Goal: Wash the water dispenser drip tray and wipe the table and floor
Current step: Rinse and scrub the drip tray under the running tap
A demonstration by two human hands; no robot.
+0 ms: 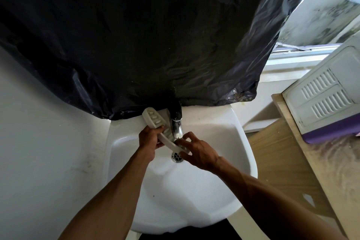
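The slotted white drip tray (154, 120) is held over the sink (243, 142), tilted, with its lower end under the tap (176, 126). Its middle is gripped by the left hand (149, 139), whose fingers are wrapped round the edge. The lower end is grasped by the right hand (196, 152), fingers curled over it. The drain (177, 157) is seen just below both hands. A black plastic sheet (136, 35) is hung beyond them, and a wooden tabletop (282, 152) lies to the right of the right hand.
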